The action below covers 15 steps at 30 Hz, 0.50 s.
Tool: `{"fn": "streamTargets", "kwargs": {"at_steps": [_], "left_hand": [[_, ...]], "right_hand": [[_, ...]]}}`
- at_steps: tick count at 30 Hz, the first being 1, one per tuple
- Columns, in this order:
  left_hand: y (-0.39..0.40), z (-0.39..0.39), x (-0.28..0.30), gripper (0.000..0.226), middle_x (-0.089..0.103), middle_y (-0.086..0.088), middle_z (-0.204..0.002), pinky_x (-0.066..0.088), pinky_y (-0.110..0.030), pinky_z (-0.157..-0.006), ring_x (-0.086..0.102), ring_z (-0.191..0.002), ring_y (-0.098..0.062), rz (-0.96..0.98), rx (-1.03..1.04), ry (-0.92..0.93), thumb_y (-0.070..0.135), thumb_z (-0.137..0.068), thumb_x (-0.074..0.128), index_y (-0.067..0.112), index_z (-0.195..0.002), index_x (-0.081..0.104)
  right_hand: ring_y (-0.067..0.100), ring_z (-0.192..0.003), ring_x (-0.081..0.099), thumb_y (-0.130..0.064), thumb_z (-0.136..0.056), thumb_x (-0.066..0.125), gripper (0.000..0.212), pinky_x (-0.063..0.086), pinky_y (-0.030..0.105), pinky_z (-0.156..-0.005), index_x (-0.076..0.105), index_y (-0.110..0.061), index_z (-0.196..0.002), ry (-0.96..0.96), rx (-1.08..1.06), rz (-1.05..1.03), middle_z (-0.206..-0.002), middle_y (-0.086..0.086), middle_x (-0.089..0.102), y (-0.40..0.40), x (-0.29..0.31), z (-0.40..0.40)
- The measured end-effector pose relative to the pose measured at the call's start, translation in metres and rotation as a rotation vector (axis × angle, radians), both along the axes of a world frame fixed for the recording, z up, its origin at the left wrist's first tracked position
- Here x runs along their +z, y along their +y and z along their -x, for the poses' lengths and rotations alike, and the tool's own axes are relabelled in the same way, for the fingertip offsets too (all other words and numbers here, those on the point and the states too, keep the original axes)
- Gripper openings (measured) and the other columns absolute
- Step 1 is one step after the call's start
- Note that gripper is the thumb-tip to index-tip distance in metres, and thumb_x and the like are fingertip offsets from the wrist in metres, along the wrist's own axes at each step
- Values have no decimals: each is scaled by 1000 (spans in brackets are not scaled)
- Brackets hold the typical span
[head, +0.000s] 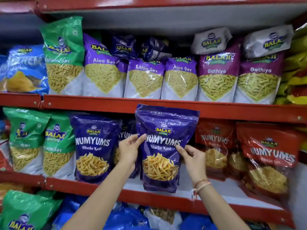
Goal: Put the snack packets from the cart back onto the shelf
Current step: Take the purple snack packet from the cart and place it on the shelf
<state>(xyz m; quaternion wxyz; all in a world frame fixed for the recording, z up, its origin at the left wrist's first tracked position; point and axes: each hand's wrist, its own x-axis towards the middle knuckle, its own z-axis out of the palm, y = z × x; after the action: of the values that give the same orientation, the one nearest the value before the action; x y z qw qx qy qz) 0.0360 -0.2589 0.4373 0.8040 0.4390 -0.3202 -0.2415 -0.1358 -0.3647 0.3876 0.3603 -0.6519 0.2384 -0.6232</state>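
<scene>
While left hand [128, 151] and right hand [192, 157] pinch the purple Numyums Bhatha Kani pouch [163, 146] upright, it may topple off the middle shelf [232, 199] lip or knock the red Numyums packet [214, 146].

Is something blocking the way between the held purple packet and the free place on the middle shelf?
Nothing visible does. The purple Numyums packet, in the grip of both hands, is in front of a bare gap on the red metal shelf, between another purple packet and the red packets.

A shop: red shelves [116, 103] stocked with branded snack packets [103, 68]
</scene>
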Motion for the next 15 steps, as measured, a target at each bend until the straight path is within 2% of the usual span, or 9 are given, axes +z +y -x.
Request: {"fn": "streamTargets", "kwargs": {"at_steps": [2,4,5,6,8,10,12,14,15], "left_hand": [[-20,-6,-5,16,69,3,-65,47,-37,-79,58,-76,-20,-20,18,23,12,-67,79,20,-63,66],[-37,-12,-10,17,68,-6,-79,46,-39,-84,57,-81,-21,-52,21,35,15,-65,81,17,-73,65],[-46,-15,-13,19,67,-7,-81,47,-41,-87,58,-82,-21,-63,16,42,15,-65,81,15,-75,65],[-55,-18,-16,19,67,-6,-79,46,-41,-89,59,-80,-21,-75,18,52,13,-66,80,15,-75,64],[-68,-21,-22,18,69,4,-64,46,-37,-87,63,-66,-11,-75,25,66,6,-70,76,16,-72,61],[-79,-26,-29,18,68,12,-48,47,-32,-83,63,-51,0,-44,28,86,1,-74,72,14,-72,60],[-84,-27,-35,14,68,13,-49,48,-25,-75,63,-52,2,-52,17,50,5,-78,69,15,-73,61],[-84,-29,-41,9,70,7,-68,50,-20,-71,63,-70,-8,-65,28,-13,17,-82,67,21,-75,63],[-83,-29,-45,6,70,3,-80,51,-24,-77,62,-80,-12,-79,31,-32,25,-84,63,23,-78,64]], "right_hand": [[15,-65,32,-70,-64,69,75,31,36,-62,42,0,-58,-18,-5,-39,-57,11,38,-15,-6,-7],[14,-65,35,-69,-63,70,68,33,35,-63,49,-5,-57,-18,-2,-73,-59,5,42,-29,-11,-15],[13,-64,36,-63,-67,72,57,33,34,-63,53,-10,-55,-22,-3,-84,-58,2,44,-33,-12,-18],[13,-63,34,-51,-72,75,47,32,33,-62,51,-15,-51,-27,-15,-103,-55,-1,42,-39,-14,-21],[13,-60,31,-27,-79,76,45,28,33,-61,47,-20,-45,-19,-36,-95,-49,-11,37,-49,-16,-28],[13,-61,34,-21,-79,75,43,31,34,-64,50,-19,-45,-37,-10,-109,-51,-9,41,-62,-26,-35],[14,-65,37,-37,-76,76,41,33,35,-66,55,-12,-52,-41,16,-135,-57,-1,45,-67,-33,-40],[13,-68,44,-63,-68,70,62,38,34,-69,59,-2,-68,-4,65,-140,-66,2,55,-66,-37,-38],[12,-73,51,-69,-68,66,65,42,33,-72,63,-4,-76,11,105,-155,-75,1,63,-63,-35,-36]]}}
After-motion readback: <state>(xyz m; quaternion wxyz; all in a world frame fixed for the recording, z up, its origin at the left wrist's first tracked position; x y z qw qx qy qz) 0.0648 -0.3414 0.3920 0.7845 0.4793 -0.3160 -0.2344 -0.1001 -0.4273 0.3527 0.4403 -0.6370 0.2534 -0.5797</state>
